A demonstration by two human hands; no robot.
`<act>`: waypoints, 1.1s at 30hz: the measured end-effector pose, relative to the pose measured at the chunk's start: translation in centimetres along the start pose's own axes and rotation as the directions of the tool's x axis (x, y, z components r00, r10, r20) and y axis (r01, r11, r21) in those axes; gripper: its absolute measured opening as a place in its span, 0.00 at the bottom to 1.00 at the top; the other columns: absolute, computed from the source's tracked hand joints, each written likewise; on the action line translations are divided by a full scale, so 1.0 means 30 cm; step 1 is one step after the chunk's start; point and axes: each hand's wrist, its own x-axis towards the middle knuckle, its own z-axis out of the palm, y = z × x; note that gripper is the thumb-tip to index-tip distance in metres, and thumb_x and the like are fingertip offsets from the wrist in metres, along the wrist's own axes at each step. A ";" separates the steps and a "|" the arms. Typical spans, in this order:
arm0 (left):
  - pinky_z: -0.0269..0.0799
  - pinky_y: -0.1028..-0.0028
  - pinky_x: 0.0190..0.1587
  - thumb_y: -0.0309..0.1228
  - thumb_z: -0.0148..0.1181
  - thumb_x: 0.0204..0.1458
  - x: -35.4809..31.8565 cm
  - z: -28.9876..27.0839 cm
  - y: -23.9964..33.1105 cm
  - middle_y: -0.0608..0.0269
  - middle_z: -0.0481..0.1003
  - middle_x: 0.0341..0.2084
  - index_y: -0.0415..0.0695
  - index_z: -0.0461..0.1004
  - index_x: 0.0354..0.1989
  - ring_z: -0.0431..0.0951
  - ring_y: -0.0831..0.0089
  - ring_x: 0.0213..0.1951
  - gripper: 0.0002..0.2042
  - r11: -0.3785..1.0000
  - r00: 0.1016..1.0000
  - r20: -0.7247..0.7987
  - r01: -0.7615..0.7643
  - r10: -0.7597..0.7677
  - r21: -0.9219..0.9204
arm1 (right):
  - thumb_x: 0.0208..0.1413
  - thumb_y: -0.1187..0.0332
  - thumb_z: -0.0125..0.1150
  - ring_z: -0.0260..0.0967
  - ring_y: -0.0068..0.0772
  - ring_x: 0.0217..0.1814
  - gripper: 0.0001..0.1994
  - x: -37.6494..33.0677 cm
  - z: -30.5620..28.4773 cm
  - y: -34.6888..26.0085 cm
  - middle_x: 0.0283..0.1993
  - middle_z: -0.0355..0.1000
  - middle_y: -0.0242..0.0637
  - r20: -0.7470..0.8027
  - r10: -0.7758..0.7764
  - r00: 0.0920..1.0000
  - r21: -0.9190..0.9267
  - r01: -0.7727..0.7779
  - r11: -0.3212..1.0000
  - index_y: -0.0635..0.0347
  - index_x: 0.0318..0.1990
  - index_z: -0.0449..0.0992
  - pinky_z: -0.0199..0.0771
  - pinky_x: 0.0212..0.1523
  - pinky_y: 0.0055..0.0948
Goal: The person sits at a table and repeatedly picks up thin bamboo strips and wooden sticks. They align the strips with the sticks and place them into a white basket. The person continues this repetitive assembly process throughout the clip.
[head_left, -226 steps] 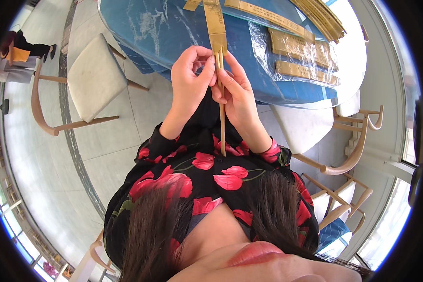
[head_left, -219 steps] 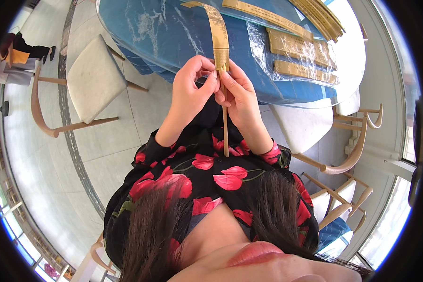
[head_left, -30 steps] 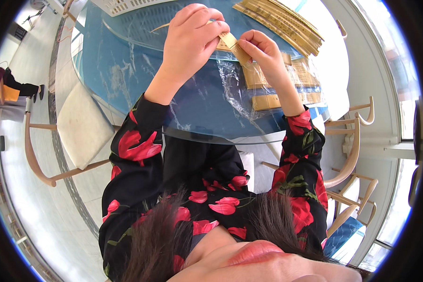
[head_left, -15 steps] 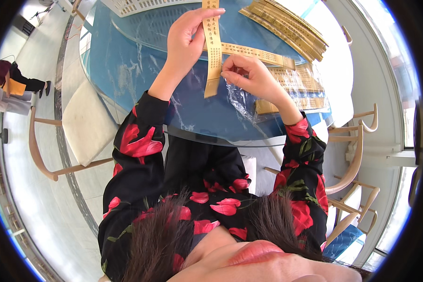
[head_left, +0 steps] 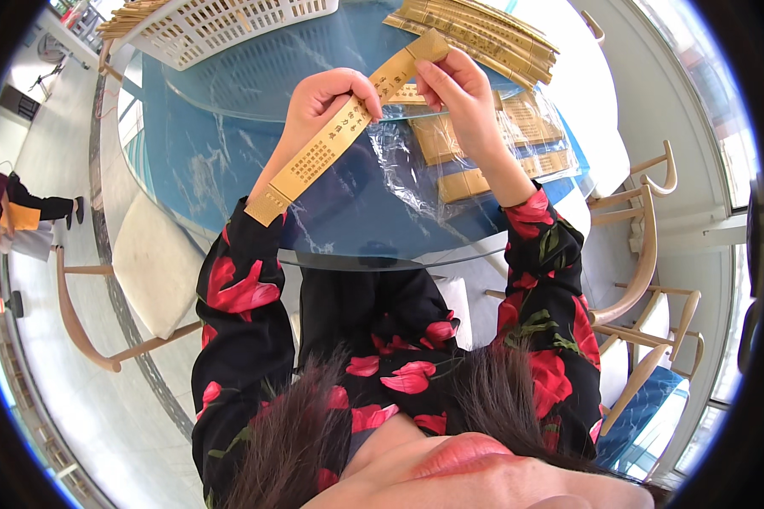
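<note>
A long, flat gold paper strip runs on a slant across the upper middle of the frame, above the near part of a table. The left hand grasps it near its middle; the right hand pinches it close to its upper end. The strip's lower end overlaps the left sleeve cuff; its upper end lies just beside a fanned stack of gold strips at the upper right. Between the forearms, blue tabletop shows down to the curved glass edge, and more blue shows left of the left forearm. To the right, plastic-wrapped gold packs lie near the right forearm.

The table is blue under clear glass, with a second, raised round glass plate on top. On this plate, at the top of the frame, stands a white slotted basket, with thin wooden sticks at its left end. A cream-seated chair stands at left on pale floor tiles; wooden chairs line the right side. Far left, another person shows small.
</note>
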 end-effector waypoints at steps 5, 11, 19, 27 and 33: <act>0.69 0.79 0.37 0.16 0.50 0.58 0.001 -0.023 -0.017 0.64 0.75 0.28 0.38 0.76 0.30 0.75 0.77 0.32 0.09 0.998 0.999 0.018 0.028 -0.029 0.051 | 0.66 0.72 0.61 0.64 0.11 0.29 0.07 0.000 0.007 -0.016 0.30 0.72 0.25 -0.062 -0.094 0.994 0.036 0.096 0.995 0.60 0.49 0.74 0.61 0.29 0.14; 0.73 0.71 0.55 0.19 0.47 0.60 0.022 0.036 0.032 0.54 0.78 0.46 0.40 0.72 0.57 0.79 0.67 0.51 0.17 0.974 0.996 -0.091 -0.016 -0.005 -0.227 | 0.61 0.81 0.60 0.73 0.17 0.37 0.10 0.008 -0.009 -0.009 0.33 0.74 0.27 -0.096 -0.274 0.957 -0.091 0.266 0.960 0.62 0.49 0.74 0.73 0.38 0.18; 0.77 0.73 0.43 0.26 0.69 0.56 0.004 0.031 0.039 0.64 0.79 0.41 0.50 0.72 0.57 0.83 0.72 0.44 0.21 0.848 0.971 -0.163 -0.065 0.176 0.525 | 0.53 0.86 0.58 0.77 0.27 0.49 0.13 0.007 -0.009 -0.009 0.47 0.78 0.36 0.241 -0.451 0.859 -0.323 0.509 0.798 0.64 0.45 0.77 0.78 0.51 0.28; 0.76 0.73 0.43 0.14 0.57 0.49 0.006 -0.030 0.054 0.66 0.82 0.37 0.50 0.86 0.47 0.80 0.68 0.40 0.20 0.289 0.821 -0.011 -0.189 0.570 0.938 | 0.69 0.69 0.45 0.76 0.30 0.48 0.18 -0.001 -0.001 -0.044 0.45 0.78 0.43 0.366 0.116 0.923 0.333 -0.247 0.910 0.64 0.61 0.72 0.76 0.49 0.26; 0.74 0.71 0.47 0.15 0.58 0.47 0.009 -0.034 0.065 0.68 0.82 0.40 0.53 0.86 0.48 0.79 0.68 0.43 0.23 0.249 0.830 -0.007 -0.159 0.557 0.955 | 0.68 0.63 0.58 0.75 0.19 0.33 0.11 -0.008 0.000 -0.017 0.35 0.80 0.36 0.252 0.228 0.941 0.134 -0.267 0.954 0.62 0.45 0.80 0.75 0.37 0.20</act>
